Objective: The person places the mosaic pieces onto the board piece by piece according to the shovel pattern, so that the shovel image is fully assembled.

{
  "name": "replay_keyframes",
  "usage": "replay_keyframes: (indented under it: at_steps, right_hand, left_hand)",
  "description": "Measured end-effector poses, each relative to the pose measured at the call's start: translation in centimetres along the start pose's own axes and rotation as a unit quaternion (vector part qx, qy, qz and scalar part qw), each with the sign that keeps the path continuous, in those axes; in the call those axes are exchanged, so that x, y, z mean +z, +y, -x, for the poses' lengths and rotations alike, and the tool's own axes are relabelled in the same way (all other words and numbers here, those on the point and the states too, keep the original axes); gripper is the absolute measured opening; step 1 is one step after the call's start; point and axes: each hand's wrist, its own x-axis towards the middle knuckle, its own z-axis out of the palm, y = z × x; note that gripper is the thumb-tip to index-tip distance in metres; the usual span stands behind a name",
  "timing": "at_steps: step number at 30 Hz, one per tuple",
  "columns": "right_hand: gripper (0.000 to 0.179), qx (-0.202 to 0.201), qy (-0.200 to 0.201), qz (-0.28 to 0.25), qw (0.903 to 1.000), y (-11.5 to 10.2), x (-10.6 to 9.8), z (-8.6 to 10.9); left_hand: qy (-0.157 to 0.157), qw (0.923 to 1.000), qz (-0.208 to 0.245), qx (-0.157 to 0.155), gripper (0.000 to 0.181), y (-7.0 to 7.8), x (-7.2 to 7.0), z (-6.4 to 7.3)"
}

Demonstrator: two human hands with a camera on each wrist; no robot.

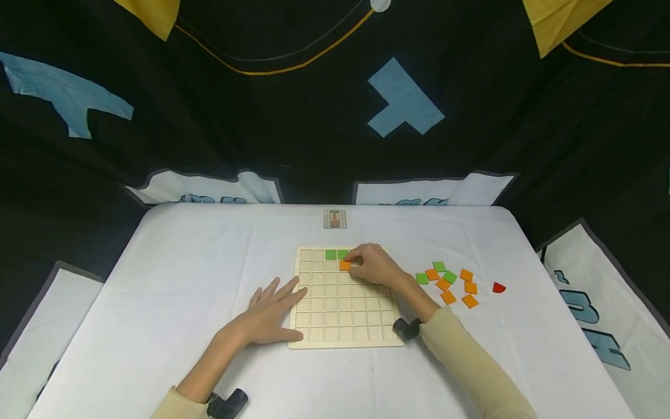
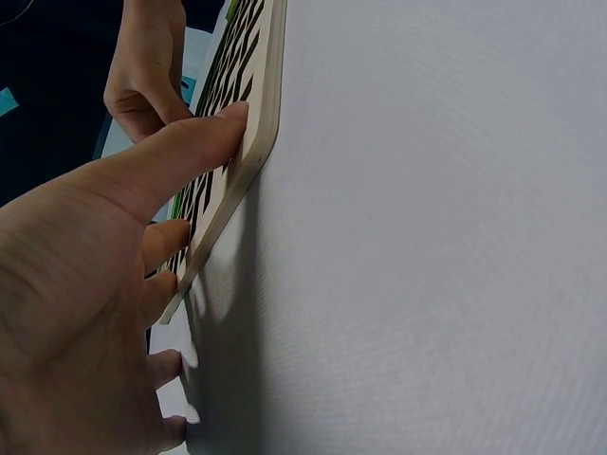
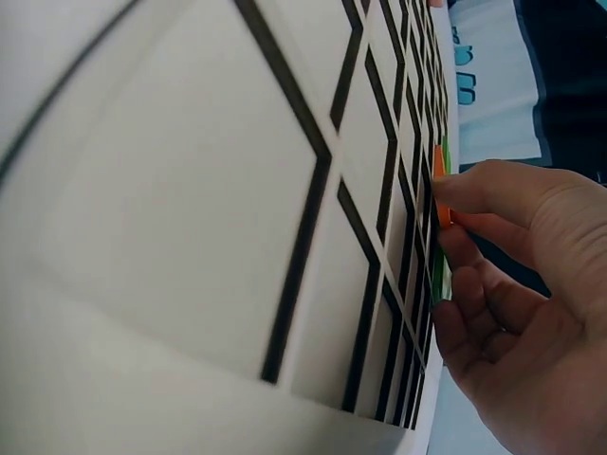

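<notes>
- Head view: the pale gridded board (image 1: 330,319) is lying at the middle of the white-covered bench (image 1: 183,262), nearer its far edge than its left edge.
- The right hand (image 1: 374,265) is reaching over the board's far half, its thumb and fingers closing on an orange tile (image 1: 345,266) in the second row from the far edge.
- Two green tiles (image 1: 331,255) are sitting side by side in the far row, the right one partly hiding behind those fingers.
- The left hand (image 1: 269,317) is spreading wide at the board's left edge, gripping nothing.
- Off the board's right edge, loose orange and green squares (image 1: 443,284) are lying scattered, with a red piece (image 1: 499,287) sitting beyond them, nearer the bench's right edge.
- A small picture card (image 1: 335,219) is lying by the bench's far edge.
- Left wrist view: the thumb is resting on the board's rim, two fingers are touching its edge, and the others are reaching past.
- Right wrist view: thumb and fingers are pinching the orange tile narrowly, right at the grid; whether it is sitting fully in its cell, I cannot tell.
</notes>
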Motion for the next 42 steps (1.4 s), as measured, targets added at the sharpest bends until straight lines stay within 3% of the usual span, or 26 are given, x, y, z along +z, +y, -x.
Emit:
replay_keyframes:
  at_steps: [10,42]
  right_hand:
    - [0.027,-0.024,0.017,-0.006,0.9995,0.19,0.27,-0.22]
    - [0.027,-0.011,0.003,-0.011,0.9999,0.11,0.25,0.01]
  left_hand:
    - [-0.001,1.0000,-0.003,-0.004,0.090,0.02,-0.09,-0.13]
    - [0.001,1.0000,0.004,0.003,0.089,0.00,-0.08,0.09]
